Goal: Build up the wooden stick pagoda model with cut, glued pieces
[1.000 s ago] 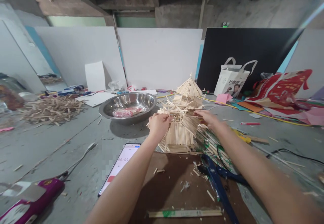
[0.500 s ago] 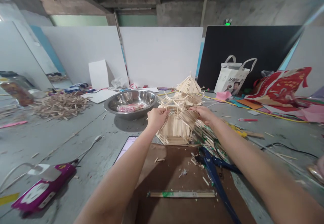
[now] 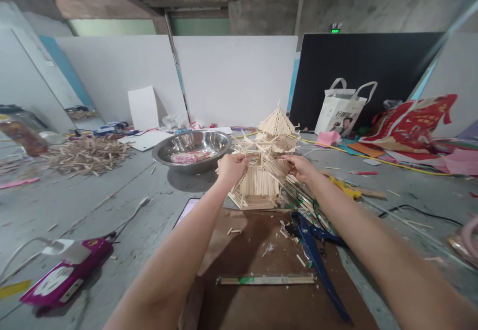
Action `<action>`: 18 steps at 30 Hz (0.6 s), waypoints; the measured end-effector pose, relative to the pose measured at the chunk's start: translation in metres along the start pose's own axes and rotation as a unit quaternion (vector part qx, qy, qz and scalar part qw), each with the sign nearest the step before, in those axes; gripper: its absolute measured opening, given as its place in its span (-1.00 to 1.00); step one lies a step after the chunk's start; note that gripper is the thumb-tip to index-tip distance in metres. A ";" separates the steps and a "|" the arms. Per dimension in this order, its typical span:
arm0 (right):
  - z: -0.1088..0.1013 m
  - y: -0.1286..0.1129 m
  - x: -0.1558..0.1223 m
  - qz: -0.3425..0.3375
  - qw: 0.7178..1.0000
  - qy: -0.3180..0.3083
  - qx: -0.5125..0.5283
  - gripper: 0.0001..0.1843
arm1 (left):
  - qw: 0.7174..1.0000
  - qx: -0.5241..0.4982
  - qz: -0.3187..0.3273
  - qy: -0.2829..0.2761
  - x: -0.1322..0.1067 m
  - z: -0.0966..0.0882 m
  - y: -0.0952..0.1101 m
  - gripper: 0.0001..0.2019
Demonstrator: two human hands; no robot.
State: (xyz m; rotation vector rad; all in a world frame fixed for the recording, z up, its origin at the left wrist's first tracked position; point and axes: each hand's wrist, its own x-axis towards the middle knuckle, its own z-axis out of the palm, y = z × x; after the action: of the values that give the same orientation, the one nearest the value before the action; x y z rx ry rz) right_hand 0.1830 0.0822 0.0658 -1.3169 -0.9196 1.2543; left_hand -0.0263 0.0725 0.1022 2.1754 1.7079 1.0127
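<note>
A tower model built of thin wooden sticks (image 3: pixel 261 180) stands at the far edge of a brown board (image 3: pixel 257 290) on the grey floor. Its pointed roof (image 3: pixel 277 123) rises behind my hands. My left hand (image 3: pixel 230 167) is closed on the sticks jutting out at the model's left side. My right hand (image 3: pixel 300 166) pinches the sloping stick panel on the model's right side. Both forearms reach forward over the board.
Blue-handled scissors (image 3: pixel 317 260) and a wrapped chopstick pair (image 3: pixel 266 280) lie on the board. A phone (image 3: pixel 185 209) peeks out beside my left arm. A steel basin (image 3: pixel 192 149), a pile of sticks (image 3: pixel 87 153), a magenta box (image 3: pixel 59 280) and a white tote bag (image 3: pixel 345 108) surround the spot.
The view has shifted slightly. Both hands stay on the stick model, the right hand now closed tighter on the right panel.
</note>
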 end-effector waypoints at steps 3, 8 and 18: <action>-0.003 -0.005 0.001 -0.016 0.999 -0.004 0.032 -0.68 | 1.000 -0.003 0.000 0.002 0.005 -0.004 0.002 -0.67; -0.005 -0.022 -0.004 -0.045 0.995 -0.002 0.090 -0.94 | 0.998 -0.046 0.029 0.021 0.013 -0.019 0.012 -0.68; -0.004 -0.028 -0.045 -0.080 0.989 -0.032 0.123 -0.95 | 0.995 -0.063 0.072 0.012 -0.018 -0.053 0.035 -0.69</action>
State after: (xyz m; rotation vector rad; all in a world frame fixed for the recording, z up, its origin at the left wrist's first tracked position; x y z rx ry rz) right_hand 0.1832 0.0417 0.1006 -0.9948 -0.8668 1.2461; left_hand -0.0336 0.0317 0.1536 2.2410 1.4703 1.1516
